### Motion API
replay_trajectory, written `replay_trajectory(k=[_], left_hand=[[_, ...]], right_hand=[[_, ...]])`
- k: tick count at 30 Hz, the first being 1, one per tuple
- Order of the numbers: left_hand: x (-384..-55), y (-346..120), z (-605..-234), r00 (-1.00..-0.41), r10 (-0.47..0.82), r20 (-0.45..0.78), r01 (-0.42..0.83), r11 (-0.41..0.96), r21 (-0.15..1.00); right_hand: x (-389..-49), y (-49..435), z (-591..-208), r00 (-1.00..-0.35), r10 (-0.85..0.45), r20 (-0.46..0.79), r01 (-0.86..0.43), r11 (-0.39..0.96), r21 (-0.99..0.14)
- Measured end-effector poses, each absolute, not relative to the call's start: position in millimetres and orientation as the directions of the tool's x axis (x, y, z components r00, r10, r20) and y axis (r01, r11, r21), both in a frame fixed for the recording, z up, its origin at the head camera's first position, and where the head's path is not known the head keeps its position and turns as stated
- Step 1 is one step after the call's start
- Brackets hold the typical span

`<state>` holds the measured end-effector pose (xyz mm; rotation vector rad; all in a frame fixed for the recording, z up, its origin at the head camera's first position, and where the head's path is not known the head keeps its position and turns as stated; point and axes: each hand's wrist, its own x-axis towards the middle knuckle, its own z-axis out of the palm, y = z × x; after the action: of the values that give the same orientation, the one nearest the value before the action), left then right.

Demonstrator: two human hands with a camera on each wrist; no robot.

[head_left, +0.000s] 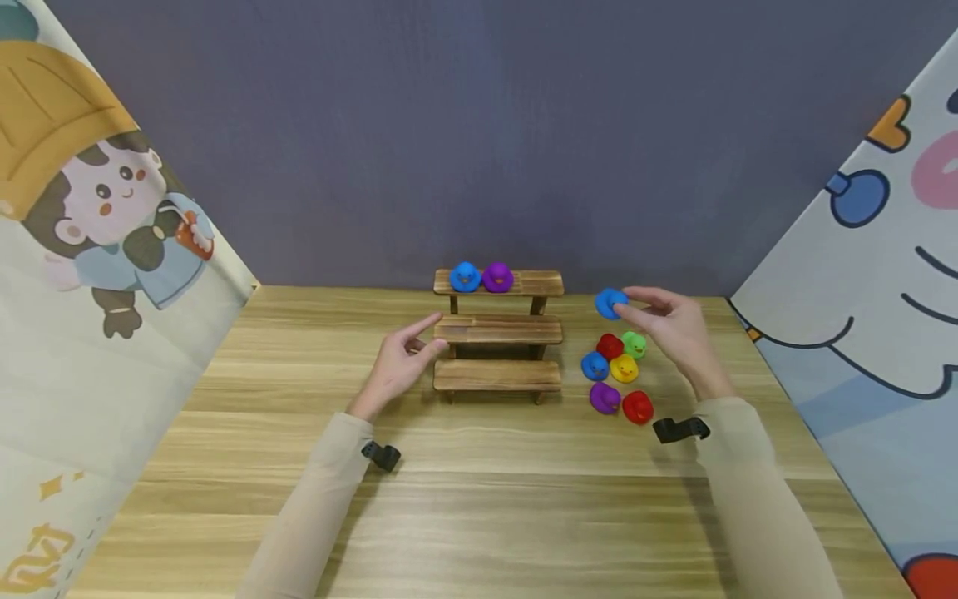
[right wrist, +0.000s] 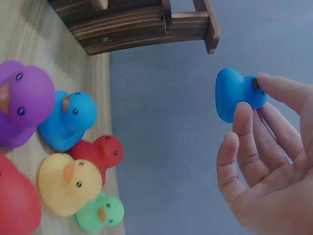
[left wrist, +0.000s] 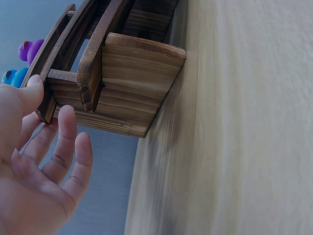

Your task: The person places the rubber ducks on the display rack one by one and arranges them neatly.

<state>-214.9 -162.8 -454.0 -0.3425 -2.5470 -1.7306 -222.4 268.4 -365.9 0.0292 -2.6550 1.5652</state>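
Note:
A blue rubber duck [right wrist: 234, 95] is pinched by its head between the thumb and fingers of my right hand [head_left: 674, 327], held up off the table right of the wooden stand. My left hand [head_left: 399, 362] is at the left side of the three-step wooden stand [head_left: 497, 376], thumb and fingers spread and holding nothing. In the left wrist view its fingertips are close to the stand's end; whether they touch it I cannot tell. On the top step sit another blue duck [head_left: 465, 277] and, to its right, a purple duck [head_left: 497, 278].
Right of the stand, several ducks cluster on the wooden table [head_left: 479, 516]: red [head_left: 609, 346], green [head_left: 634, 344], blue [head_left: 595, 366], yellow [head_left: 624, 368], purple [head_left: 604, 398] and a second red [head_left: 638, 407]. A dark wall [head_left: 479, 150] rises behind; printed panels flank both sides.

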Motion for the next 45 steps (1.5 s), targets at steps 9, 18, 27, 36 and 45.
replay_trajectory(k=[9,18,27,36,45], left_hand=[[-215.2,-162.6,-454.8,-0.977,0.148,0.151,0.195,0.358,0.913],[-215.6,-162.9,-455.3,-0.974,0.158,0.164,0.21,0.345,0.915],[-215.2,-162.0,-453.8,-0.975,0.156,0.16,0.205,0.337,0.919],[-215.6,-162.4,-455.7,-0.978,0.152,0.143,0.187,0.334,0.924],[-217.8,-162.1,-457.5,-0.978,0.156,0.138,0.183,0.335,0.924]], right_hand=[[-228.9,254.3,-356.5,-0.996,-0.008,0.09,-0.083,0.466,-0.881],[-235.0,236.1,-347.2,-0.994,-0.037,0.106,-0.11,0.518,-0.848],[-245.7,219.5,-343.4,-0.991,-0.077,0.107,-0.131,0.501,-0.855],[-254.0,205.0,-343.0,-0.987,-0.107,0.12,-0.157,0.48,-0.863],[-259.4,192.7,-341.2,-0.979,-0.137,0.153,-0.201,0.474,-0.857]])
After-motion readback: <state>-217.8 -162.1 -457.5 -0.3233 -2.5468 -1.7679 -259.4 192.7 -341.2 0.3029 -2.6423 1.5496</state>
